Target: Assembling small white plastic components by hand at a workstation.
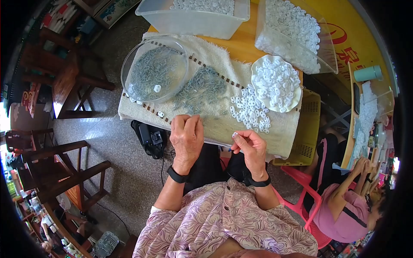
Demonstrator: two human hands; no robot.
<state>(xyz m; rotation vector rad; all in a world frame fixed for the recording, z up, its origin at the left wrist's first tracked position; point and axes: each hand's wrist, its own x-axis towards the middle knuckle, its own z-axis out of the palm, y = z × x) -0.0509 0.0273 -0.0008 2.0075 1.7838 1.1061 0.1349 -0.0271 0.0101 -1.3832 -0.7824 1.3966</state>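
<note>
My right hand (251, 150) pinches a small white plastic piece (235, 134) between thumb and forefinger, just over the towel's near edge. To its left, my left hand (187, 136) is closed, fingertips bent down at the towel; whatever they hold is hidden. Beyond it lies a loose heap of tiny grey slivers (202, 88), perhaps metal. More of these fill a round clear dish (186, 76), with one white piece lying on them. Loose white pieces with dark holes (248, 109) spread past my right hand, beside a heaped white plate (297, 98). A lone white piece (161, 114) rests near my left hand.
A cream towel (282, 137) covers the wooden table (238, 45). Two translucent bins (193, 23) (297, 56) of white pieces stand at the back. A yellow crate (310, 124) is at the right, near a red chair (301, 189). Another person (344, 206) sits working there.
</note>
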